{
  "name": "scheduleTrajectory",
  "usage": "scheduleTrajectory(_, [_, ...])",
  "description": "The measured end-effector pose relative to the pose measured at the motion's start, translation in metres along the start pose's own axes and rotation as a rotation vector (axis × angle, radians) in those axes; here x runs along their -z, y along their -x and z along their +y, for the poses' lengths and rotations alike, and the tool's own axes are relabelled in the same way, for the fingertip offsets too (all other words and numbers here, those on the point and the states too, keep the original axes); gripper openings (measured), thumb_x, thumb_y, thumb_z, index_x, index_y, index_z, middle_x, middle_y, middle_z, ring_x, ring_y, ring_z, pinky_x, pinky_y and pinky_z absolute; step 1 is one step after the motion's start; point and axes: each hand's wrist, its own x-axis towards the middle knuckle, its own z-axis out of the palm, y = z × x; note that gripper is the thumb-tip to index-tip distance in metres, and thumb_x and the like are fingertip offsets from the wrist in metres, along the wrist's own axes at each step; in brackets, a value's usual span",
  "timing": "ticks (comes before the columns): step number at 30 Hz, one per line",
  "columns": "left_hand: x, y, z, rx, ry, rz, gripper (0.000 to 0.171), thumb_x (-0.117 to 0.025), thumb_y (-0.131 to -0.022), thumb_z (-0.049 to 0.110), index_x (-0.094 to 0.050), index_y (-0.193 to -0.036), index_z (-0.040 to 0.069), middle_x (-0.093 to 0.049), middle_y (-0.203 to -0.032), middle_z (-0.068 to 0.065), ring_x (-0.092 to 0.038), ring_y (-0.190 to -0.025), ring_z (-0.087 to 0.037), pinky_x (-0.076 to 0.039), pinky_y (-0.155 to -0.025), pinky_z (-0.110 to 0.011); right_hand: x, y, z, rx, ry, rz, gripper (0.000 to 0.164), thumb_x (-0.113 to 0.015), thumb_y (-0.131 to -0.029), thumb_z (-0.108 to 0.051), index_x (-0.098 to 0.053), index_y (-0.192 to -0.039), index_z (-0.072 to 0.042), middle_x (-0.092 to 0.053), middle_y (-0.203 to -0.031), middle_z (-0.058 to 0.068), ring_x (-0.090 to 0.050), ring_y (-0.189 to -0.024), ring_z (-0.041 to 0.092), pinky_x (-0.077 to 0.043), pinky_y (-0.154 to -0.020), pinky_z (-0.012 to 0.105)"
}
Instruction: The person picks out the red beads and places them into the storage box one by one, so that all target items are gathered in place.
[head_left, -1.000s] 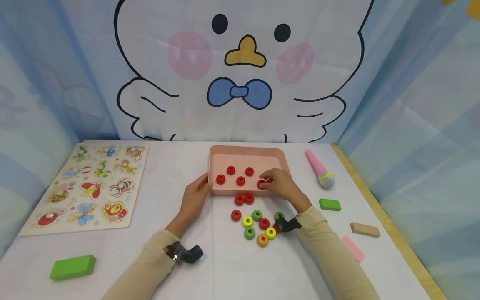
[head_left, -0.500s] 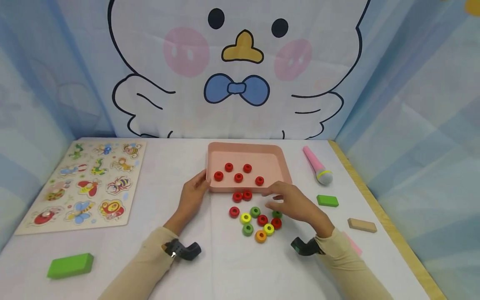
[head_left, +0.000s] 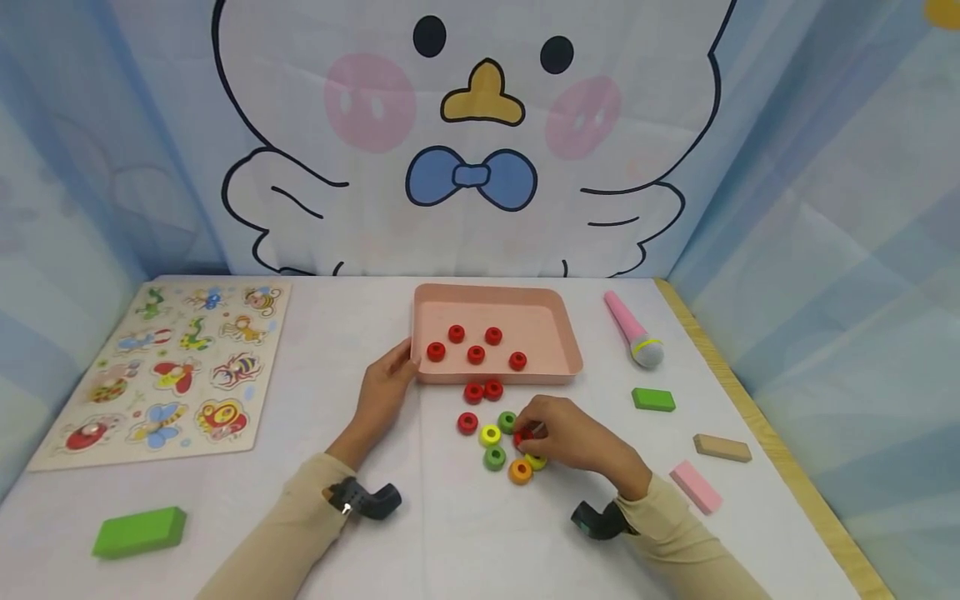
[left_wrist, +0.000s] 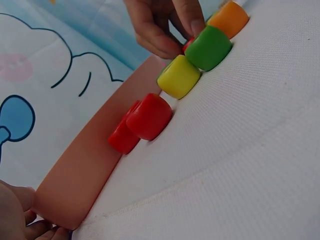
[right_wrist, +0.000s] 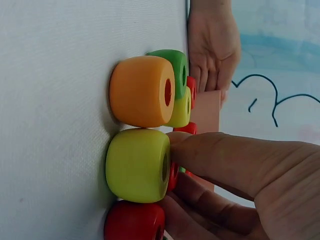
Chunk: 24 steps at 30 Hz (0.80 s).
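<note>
A pink tray (head_left: 525, 312) lies mid-table with several red beads (head_left: 476, 355) in it. My left hand (head_left: 384, 387) holds the tray's near left corner, its thumb against the wall (left_wrist: 65, 200) in the left wrist view. Between thumb and fingers, my right hand (head_left: 577, 435) pinches a red bead (head_left: 521, 437) in the loose group before the tray. Beside that bead are a yellow bead (right_wrist: 137, 165) and an orange bead (right_wrist: 140, 90), seen large in the right wrist view. Green beads (head_left: 494, 458) and more red beads (head_left: 467, 423) lie around; the right hand hides part of the group.
An insect puzzle board (head_left: 165, 375) lies at the left, with a green block (head_left: 139, 532) nearer. On the right are a pink toy microphone (head_left: 633, 329), a smaller green block (head_left: 653, 400), a wooden block (head_left: 722, 447) and a pink block (head_left: 696, 487). A printed curtain (head_left: 480, 237) stands behind.
My right hand has let go of a red bead in the tray, drawn back toward me, and taken hold of another red bead in the group. The left hand stays at the tray.
</note>
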Motion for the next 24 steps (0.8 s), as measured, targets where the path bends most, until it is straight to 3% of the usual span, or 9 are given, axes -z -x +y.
scheduleTrajectory(16, [-0.001,0.001,0.0,-0.01,-0.004,0.011,0.047,-0.055,-0.101,0.015,-0.046,-0.146,0.002,-0.049,-0.145,-0.012,-0.041,-0.136,-0.021,-0.036,-0.11,-0.032,0.003,0.001,-0.004,-0.042,0.013,-0.005,0.019,-0.075,-0.087,-0.009,-0.074,-0.106,-0.009,-0.061,-0.097,-0.004,-0.057,-0.085,0.012,-0.054,-0.074,0.024])
scheduleTrajectory(20, [0.0,0.001,0.0,-0.018,-0.005,0.008,0.047,-0.055,-0.101,0.013,-0.046,-0.145,0.001,-0.049,-0.145,-0.014,-0.041,-0.136,-0.021,-0.036,-0.11,-0.033,0.023,-0.003,-0.009,-0.063,0.016,0.037,0.022,-0.076,-0.086,-0.009,-0.073,-0.108,-0.008,-0.064,-0.099,-0.003,-0.059,-0.089,0.014,-0.056,-0.077,0.025])
scheduleTrajectory(24, [0.0,0.001,0.001,-0.021,0.0,0.006,0.047,-0.055,-0.101,0.015,-0.046,-0.145,0.001,-0.049,-0.145,-0.013,-0.041,-0.136,-0.021,-0.036,-0.11,-0.032,0.058,-0.024,-0.005,-0.09,0.031,0.099,0.025,-0.076,-0.087,-0.01,-0.071,-0.112,-0.005,-0.066,-0.103,0.002,-0.061,-0.094,0.019,-0.056,-0.083,0.032])
